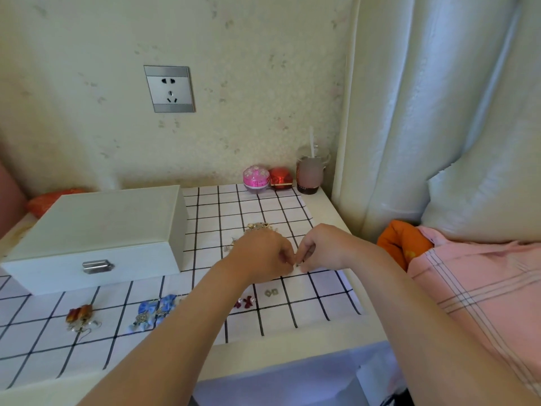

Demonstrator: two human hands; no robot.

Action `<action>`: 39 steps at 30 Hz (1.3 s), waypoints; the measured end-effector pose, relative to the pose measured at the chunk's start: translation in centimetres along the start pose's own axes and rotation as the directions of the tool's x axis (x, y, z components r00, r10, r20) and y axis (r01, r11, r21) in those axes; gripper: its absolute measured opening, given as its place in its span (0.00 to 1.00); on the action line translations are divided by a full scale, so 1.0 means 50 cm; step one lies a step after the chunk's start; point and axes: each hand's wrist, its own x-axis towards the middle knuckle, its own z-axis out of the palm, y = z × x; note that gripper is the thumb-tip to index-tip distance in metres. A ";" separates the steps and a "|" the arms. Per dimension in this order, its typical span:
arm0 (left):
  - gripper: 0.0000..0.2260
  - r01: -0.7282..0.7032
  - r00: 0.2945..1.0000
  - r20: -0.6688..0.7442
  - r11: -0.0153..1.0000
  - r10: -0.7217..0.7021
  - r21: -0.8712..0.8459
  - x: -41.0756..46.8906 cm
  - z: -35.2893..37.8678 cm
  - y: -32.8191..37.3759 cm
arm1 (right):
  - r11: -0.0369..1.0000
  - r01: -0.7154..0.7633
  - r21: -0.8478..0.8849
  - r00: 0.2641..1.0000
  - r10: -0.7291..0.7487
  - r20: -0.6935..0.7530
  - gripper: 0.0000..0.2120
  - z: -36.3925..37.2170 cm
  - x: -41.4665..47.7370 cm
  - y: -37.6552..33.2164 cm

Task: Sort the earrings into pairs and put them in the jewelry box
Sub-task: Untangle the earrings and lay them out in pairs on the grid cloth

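My left hand (263, 254) and my right hand (325, 247) meet fingertip to fingertip over the checked cloth (322, 294), both pinching a tiny metal earring (298, 263) between them. A heap of unsorted earrings (259, 227) lies just behind my left hand, partly hidden by it. Along the front of the cloth lie pairs: orange-brown drops (79, 316), blue bows (156, 312), small dark red bows (245, 301) and little square studs (271, 293). The white jewelry box (99, 230) stands closed at the left, its metal handle (97, 265) facing me.
At the back by the wall stand a pink jar (256, 178), a red jar (280, 177) and a glass cup with a spoon (311, 172). A curtain (424, 112) hangs at the right; pink bedding (483, 288) and an orange cloth (401, 241) lie beside the table.
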 end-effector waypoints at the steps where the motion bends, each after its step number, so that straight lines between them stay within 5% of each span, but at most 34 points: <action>1: 0.06 0.017 0.999 0.029 1.000 -0.017 0.001 0.002 -0.001 0.001 | 1.000 0.000 0.005 1.000 0.000 -0.008 0.06 0.000 0.000 0.000; 11: 0.07 0.073 0.997 -0.006 0.996 -0.073 -0.053 0.010 -0.005 -0.014 | 0.999 0.041 0.005 0.999 -0.041 -0.014 0.04 0.006 0.017 -0.004; 16: 0.03 0.143 0.961 -0.208 0.969 -0.185 -0.199 0.019 -0.067 -0.068 | 0.994 0.069 0.087 0.944 -0.037 -0.327 0.06 -0.009 0.050 0.006; 23: 0.10 0.207 0.972 -0.108 0.978 -0.210 -0.035 0.026 -0.053 -0.126 | 0.996 0.052 0.065 0.988 -0.042 -0.146 0.07 -0.001 0.073 -0.001; 30: 0.08 0.217 0.967 -0.102 0.962 -0.236 -0.167 0.033 -0.055 -0.145 | 0.999 0.032 -0.016 0.984 -0.034 -0.174 0.04 0.015 0.103 -0.013; 34: 0.10 0.140 0.966 -0.172 0.953 -0.191 -0.269 0.029 -0.084 -0.146 | 0.977 0.135 0.164 0.956 -0.085 -0.282 0.04 0.016 0.116 -0.039; 39: 0.11 0.066 0.967 -0.208 0.934 -0.147 -0.350 0.021 -0.112 -0.137 | 0.824 0.266 0.500 0.917 -0.056 -0.396 0.05 0.010 0.118 -0.098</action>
